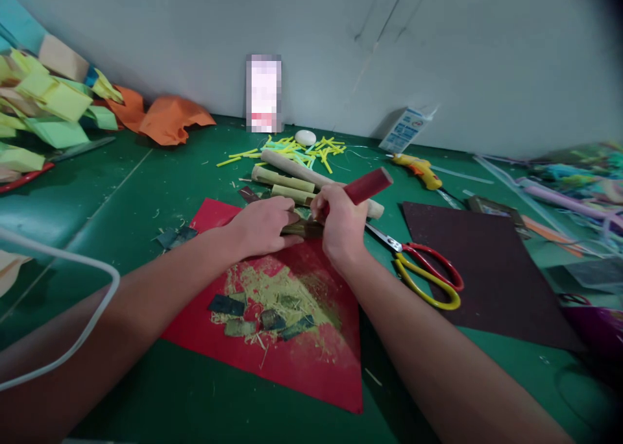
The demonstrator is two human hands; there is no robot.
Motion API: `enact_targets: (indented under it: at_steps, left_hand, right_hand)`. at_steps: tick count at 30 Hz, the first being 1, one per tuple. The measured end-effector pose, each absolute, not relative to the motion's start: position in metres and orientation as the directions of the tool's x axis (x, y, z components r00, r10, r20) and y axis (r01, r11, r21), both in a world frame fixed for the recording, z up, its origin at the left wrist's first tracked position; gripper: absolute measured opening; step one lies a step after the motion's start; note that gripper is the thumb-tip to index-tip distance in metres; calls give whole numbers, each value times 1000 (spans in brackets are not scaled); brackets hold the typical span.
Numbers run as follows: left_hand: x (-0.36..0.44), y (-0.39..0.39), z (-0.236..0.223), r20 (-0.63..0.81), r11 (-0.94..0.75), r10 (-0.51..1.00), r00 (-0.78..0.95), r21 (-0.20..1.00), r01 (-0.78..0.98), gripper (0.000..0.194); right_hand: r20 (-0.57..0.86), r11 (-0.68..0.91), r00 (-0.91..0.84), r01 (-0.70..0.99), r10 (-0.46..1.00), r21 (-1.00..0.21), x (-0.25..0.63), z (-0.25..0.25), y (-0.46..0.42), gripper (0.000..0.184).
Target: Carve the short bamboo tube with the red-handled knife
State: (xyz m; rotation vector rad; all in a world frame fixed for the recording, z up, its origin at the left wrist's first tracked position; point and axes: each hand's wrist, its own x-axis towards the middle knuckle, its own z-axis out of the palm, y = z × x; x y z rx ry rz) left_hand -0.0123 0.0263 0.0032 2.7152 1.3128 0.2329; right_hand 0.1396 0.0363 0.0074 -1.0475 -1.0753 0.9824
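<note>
My right hand (341, 226) is closed round a tool with a thick dark red handle (368, 185); its working end is hidden by my fingers. Beneath that fist lies a dark greenish-brown bamboo piece (304, 228). My left hand (265, 226) grips the left end of this piece, thumb on the near side and fingers on the far side. Both hands are over the far part of a red sheet (195, 327). Closer to me, the sheet carries pale shavings (277, 282) and several flat dark green chips (227, 304).
Past my hands lie bamboo lengths (282, 178), a wooden rod (296, 167) and yellow strips (321, 148). Red-and-yellow scissors (428, 272) rest partly on a dark sheet (487, 269). A yellow glue gun (418, 170) lies behind. A white cable (104, 301) loops over my left forearm.
</note>
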Motion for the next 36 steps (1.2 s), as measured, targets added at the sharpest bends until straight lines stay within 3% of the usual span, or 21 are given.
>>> enact_targets:
  at_steps: [8,16,21,27,36]
  left_hand:
    - [-12,26,4,88,-606,794,601,185,773,35]
    - [-12,26,3,79,-599,800,595,188,779,37]
    - [-12,25,4,69,-600,798,598,183,779,37]
    - [-11,25,5,88,-612,791,606,153,776,39]
    - [-13,26,3,74,-599,800,596,155,785,43]
  right_hand:
    - [241,257,199,-58,950,-965,139,9,36,25]
    - [228,232,81,-54,970,-971,143,8,38,25]
    - [288,296,139,-44,948,-954,141,7,36,24]
    - [264,261,125,40,956,-965,137,11,32,22]
    - [192,195,128,-10,973,-981,134,11,36,21]
